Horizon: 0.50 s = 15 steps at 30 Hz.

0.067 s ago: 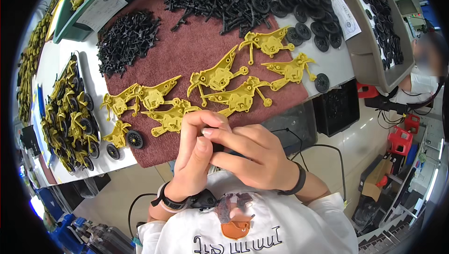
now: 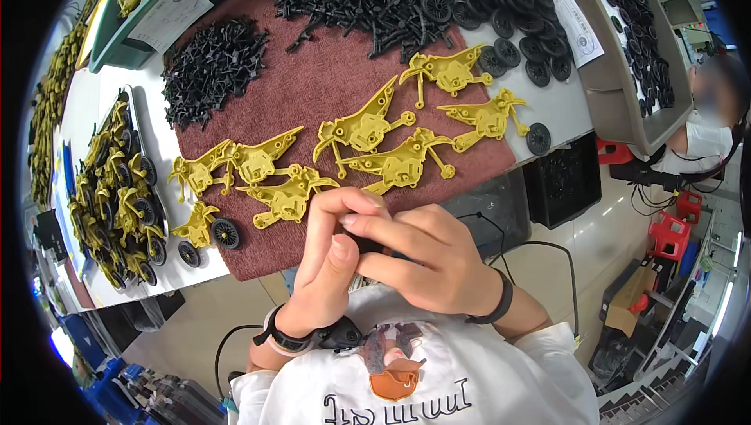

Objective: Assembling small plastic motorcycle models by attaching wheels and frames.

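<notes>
My left hand (image 2: 325, 257) and my right hand (image 2: 434, 261) meet in front of my chest, just off the near edge of the table. Their fingers are closed together around a small dark piece, mostly hidden, whose kind I cannot make out. Beyond them, several yellow plastic toy motorbike body halves (image 2: 364, 131) lie spread over a reddish-brown towel (image 2: 297, 104). The closest half (image 2: 289, 198) lies just past my left fingertips. To the left, another yellow half (image 2: 195, 225) lies against a black spoked wheel (image 2: 225, 233).
Heaps of small black parts (image 2: 215, 69), black rods (image 2: 360, 2) and black wheels (image 2: 516, 2) cover the far side. Yellow-and-black toy motorbikes (image 2: 117, 198) are piled at left. A green bin (image 2: 117, 34) and a brown bin (image 2: 626, 104) flank the table. Another person (image 2: 704, 135) sits at right.
My two hands have shifted very slightly to the right, still pressed together around the dark piece. Everything on the table lies as before.
</notes>
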{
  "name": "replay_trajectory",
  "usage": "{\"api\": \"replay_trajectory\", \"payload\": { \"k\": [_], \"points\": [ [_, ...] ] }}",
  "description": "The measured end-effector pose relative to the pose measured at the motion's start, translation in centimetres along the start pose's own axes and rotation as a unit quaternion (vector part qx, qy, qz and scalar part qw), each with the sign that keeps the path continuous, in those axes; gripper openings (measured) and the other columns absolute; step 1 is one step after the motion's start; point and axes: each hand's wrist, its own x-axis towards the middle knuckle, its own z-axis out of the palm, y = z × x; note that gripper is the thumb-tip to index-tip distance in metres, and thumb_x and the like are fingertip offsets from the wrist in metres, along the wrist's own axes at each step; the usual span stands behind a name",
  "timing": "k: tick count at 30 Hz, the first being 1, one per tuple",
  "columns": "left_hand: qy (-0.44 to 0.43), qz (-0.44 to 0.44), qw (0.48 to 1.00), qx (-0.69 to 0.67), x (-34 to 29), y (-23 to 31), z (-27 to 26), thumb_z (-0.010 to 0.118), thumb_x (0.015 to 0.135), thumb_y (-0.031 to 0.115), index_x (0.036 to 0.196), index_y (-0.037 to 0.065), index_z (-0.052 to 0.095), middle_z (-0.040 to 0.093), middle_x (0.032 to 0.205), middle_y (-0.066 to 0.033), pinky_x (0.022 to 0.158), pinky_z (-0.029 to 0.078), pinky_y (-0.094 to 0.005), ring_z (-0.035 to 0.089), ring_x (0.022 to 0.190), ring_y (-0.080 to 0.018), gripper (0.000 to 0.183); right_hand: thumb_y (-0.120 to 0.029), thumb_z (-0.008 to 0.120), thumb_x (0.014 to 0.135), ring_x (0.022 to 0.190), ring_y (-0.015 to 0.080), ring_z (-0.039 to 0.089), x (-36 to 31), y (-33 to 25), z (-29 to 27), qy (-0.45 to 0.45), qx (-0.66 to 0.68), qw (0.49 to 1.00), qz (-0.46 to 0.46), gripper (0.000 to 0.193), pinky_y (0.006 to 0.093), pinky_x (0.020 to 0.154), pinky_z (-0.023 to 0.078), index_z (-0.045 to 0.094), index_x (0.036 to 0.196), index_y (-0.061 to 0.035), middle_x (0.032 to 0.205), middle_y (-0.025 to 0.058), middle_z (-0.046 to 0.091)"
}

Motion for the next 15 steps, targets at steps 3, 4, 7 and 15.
{"api": "replay_trajectory", "payload": {
  "k": [3, 4, 7, 15],
  "points": [
    [-0.036, -0.040, 0.999, -0.003, -0.7, -0.2, -0.3, 0.043, 0.104, 0.036, 0.132, -0.001, 0.038, 0.049, 0.118, -0.0102, 0.098, 0.038, -0.0310, 0.046, 0.110, -0.0147, 0.046, -0.009, 0.068, 0.072, 0.080, 0.0184, 0.059, -0.2, 0.6, -0.7, -0.006, 0.011, 1.000, 0.001, 0.027, 0.0306, 0.067, 0.046, 0.065, 0.098, -0.0098, 0.116, 0.0070, 0.064],
    [-0.035, -0.040, 0.999, -0.002, -0.7, 0.2, -0.2, 0.043, 0.104, 0.036, 0.132, -0.001, 0.038, 0.049, 0.118, -0.0102, 0.098, 0.038, -0.0310, 0.046, 0.110, -0.0147, 0.046, -0.009, 0.069, 0.071, 0.077, 0.0182, 0.059, -0.4, 0.8, -1.0, -0.003, 0.022, 1.000, -0.002, 0.027, 0.0307, 0.066, 0.045, 0.065, 0.098, -0.0097, 0.114, 0.0066, 0.065],
    [-0.013, -0.101, 0.994, 0.032, -0.4, 1.2, 0.7, 0.045, 0.101, 0.012, 0.130, -0.002, 0.044, 0.054, 0.115, -0.0092, 0.092, 0.044, -0.0297, 0.052, 0.102, -0.0128, 0.032, -0.011, 0.076, 0.071, 0.075, 0.0207, 0.060, -0.4, 1.3, -2.3, -0.019, 0.091, 0.995, 0.024, 0.031, 0.0317, 0.066, 0.047, 0.067, 0.100, -0.0085, 0.109, 0.0066, 0.067],
    [-0.025, -0.196, 0.979, 0.046, -0.8, 1.8, -1.3, 0.053, 0.096, 0.010, 0.103, 0.000, 0.059, 0.060, 0.093, -0.0032, 0.069, 0.043, -0.0232, 0.054, 0.076, -0.0087, 0.014, -0.006, 0.068, 0.080, 0.091, 0.0276, 0.061, -3.3, 4.5, -12.1, -0.005, -0.143, 0.943, 0.302, 0.014, 0.0363, 0.085, 0.047, 0.066, 0.093, -0.0016, 0.096, 0.0109, 0.066]
  ]
}}
